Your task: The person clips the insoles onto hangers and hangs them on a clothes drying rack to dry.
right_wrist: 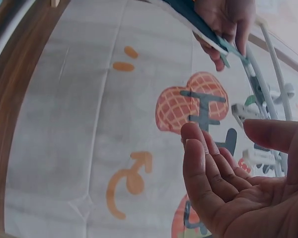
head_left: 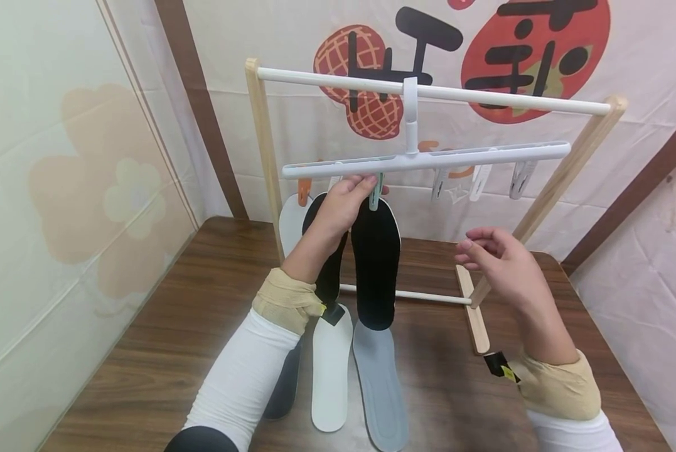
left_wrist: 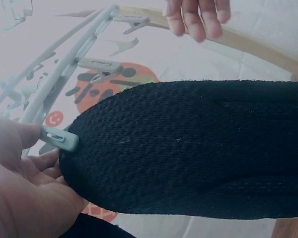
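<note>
A white clip hanger (head_left: 349,167) hangs by its hook from the rack's top bar. Thumb and fingers of my left hand (head_left: 343,201) pinch the pale green clip (head_left: 375,193), whose tip overlaps the top end of a black insole (head_left: 375,263). The left wrist view shows the clip (left_wrist: 61,139) over the rounded end of that insole (left_wrist: 179,148), the thumb at the clip's upper end and the fingers behind. My right hand (head_left: 504,267) is apart in the air at the right, its fingers loosely bent with nothing in them (right_wrist: 238,183).
A white insole (head_left: 291,220) hangs from an orange clip (head_left: 304,191), beside another black insole (head_left: 329,270). Several light clips (head_left: 481,182) hang at the hanger's right. On the wooden table lie a white insole (head_left: 331,376), a grey one (head_left: 380,389) and a dark one (head_left: 284,389).
</note>
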`<state>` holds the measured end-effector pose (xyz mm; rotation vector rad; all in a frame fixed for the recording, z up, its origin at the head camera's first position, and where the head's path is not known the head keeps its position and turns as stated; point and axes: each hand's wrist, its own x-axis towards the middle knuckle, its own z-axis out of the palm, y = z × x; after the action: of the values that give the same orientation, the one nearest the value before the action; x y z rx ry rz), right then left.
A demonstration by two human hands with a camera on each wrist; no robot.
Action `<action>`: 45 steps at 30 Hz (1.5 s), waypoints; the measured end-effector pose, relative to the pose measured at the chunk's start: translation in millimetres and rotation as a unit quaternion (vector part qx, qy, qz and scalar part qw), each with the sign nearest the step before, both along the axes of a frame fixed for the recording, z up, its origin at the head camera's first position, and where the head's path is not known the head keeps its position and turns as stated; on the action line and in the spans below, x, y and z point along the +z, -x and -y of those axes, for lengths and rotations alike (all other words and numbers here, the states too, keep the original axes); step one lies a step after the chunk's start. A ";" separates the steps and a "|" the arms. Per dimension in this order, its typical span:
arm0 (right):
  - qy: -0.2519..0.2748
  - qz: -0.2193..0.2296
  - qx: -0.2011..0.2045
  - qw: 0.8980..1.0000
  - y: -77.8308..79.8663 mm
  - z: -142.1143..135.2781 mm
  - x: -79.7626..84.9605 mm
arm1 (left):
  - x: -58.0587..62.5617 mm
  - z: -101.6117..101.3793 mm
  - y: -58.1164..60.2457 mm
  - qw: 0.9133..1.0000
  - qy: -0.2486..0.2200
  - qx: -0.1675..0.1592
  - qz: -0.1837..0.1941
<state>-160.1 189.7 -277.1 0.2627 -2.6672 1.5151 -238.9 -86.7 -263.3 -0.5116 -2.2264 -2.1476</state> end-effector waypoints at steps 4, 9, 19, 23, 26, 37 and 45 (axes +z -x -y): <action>0.003 -0.003 -0.002 1.000 4.0 -8.1 5.4 | -1.2 2.5 1.8 1.000 -0.002 -0.006 -0.002; 0.008 -0.007 -0.009 1.000 10.0 -15.7 15.0 | -3.0 4.5 3.2 1.000 -0.007 -0.013 -0.003; 0.081 -0.030 -0.008 0.996 21.3 -27.3 38.4 | -4.9 8.9 4.8 1.000 0.004 -0.008 0.000; 0.118 -0.022 -0.011 0.993 24.2 -30.4 45.1 | -4.6 9.3 5.3 1.000 0.006 -0.011 -0.004; 0.118 -0.028 -0.014 0.993 25.8 -31.5 51.3 | -3.9 9.6 6.1 1.000 0.009 -0.012 -0.008; 0.215 -0.046 -0.002 0.976 28.9 -36.7 67.1 | -3.5 12.8 7.5 1.000 0.020 -0.013 -0.007; 0.230 -0.051 -0.002 0.972 27.3 -42.2 70.5 | -3.3 16.2 6.4 0.999 0.041 0.002 -0.030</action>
<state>-187.3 231.9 -206.6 0.2934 -2.1549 1.9934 -245.3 -102.8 -266.5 -0.5649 -2.2893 -2.0189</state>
